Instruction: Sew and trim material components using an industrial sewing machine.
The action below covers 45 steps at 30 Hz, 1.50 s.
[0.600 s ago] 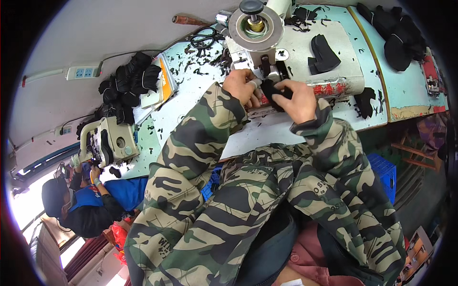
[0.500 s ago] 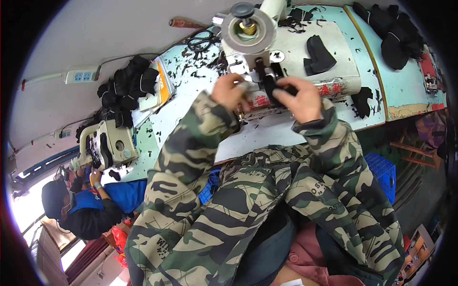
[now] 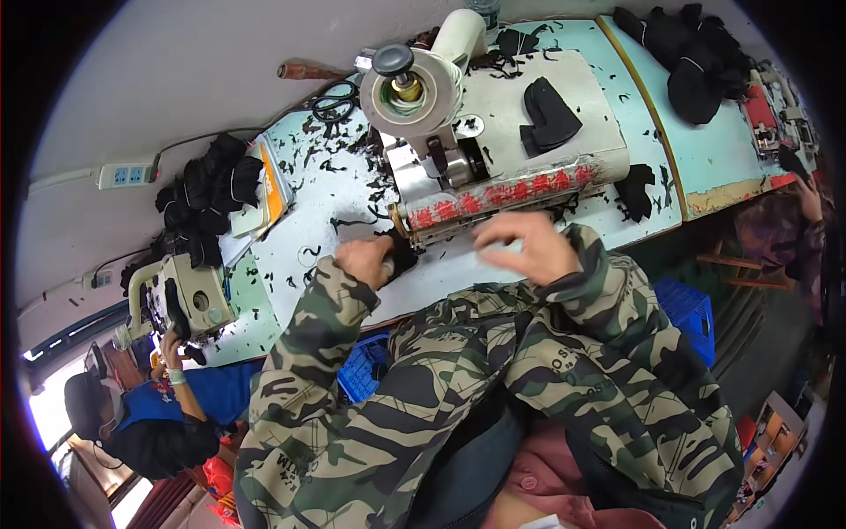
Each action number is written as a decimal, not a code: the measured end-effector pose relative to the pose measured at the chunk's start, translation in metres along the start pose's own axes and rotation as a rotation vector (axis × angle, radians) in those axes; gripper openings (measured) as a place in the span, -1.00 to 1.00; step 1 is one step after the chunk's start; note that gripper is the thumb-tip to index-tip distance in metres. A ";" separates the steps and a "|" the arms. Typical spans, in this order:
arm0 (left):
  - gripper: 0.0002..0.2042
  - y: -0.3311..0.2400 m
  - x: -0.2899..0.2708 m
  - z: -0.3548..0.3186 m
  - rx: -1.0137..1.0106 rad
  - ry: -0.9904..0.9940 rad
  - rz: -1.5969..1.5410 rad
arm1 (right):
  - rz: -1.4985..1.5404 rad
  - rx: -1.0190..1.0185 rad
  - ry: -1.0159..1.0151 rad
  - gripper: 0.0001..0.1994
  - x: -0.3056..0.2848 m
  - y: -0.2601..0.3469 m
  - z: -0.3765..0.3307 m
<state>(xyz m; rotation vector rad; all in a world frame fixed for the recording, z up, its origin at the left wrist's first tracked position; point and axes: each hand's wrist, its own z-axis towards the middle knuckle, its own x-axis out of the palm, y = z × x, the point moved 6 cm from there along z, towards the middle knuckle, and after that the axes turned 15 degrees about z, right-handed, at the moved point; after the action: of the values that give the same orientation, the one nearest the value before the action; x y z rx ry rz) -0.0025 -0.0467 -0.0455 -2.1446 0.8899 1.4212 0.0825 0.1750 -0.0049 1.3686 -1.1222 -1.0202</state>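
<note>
My left hand (image 3: pixel 361 262) is closed at the left end of a white industrial machine (image 3: pixel 441 189), near the table's front edge. A black fabric piece (image 3: pixel 403 255) is gripped in it, its far side partly hidden by the machine. My right hand (image 3: pixel 530 246) hovers in front of the machine's red-marked front edge, fingers extended and slightly blurred, holding nothing. On the flat top of the machine lies a black boot-shaped piece (image 3: pixel 551 115). The round white head (image 3: pixel 411 93) with a dark knob rises beside it.
Black scraps litter the light table (image 3: pixel 326 189). Scissors (image 3: pixel 335 101) and a wooden-handled tool (image 3: pixel 308 71) lie at the back. Black bundles (image 3: pixel 207 189) rest left of an orange-edged booklet (image 3: pixel 273 187). Another person (image 3: pixel 159 406) works at a machine on the left; blue crates (image 3: pixel 686 319) stand below.
Both hands have left the area under the machine head and come nearer to me. The left hand carries the black fabric piece leftward; the right has let go. The whole view has shifted slightly.
</note>
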 end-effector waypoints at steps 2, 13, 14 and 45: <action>-0.80 -0.031 -0.036 -0.007 0.286 -0.057 -0.416 | -0.055 -0.250 0.082 -0.81 0.019 0.011 0.004; -0.77 -0.014 -0.037 0.056 -0.172 0.652 -1.153 | 0.081 0.113 -0.316 -0.76 0.034 -0.028 0.040; -0.76 -0.009 -0.042 0.064 -0.154 0.602 -1.135 | 0.328 0.067 -0.302 -0.71 0.041 -0.028 0.044; -0.81 0.033 -0.018 0.020 -0.325 -0.357 -0.405 | -0.140 -0.339 -0.842 -0.83 -0.069 0.042 0.021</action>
<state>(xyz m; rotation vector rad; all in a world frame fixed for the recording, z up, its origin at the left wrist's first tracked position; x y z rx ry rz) -0.0440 -0.0525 -0.0362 -2.0333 0.0894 1.7317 0.0445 0.2379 0.0352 0.7415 -1.3626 -1.8871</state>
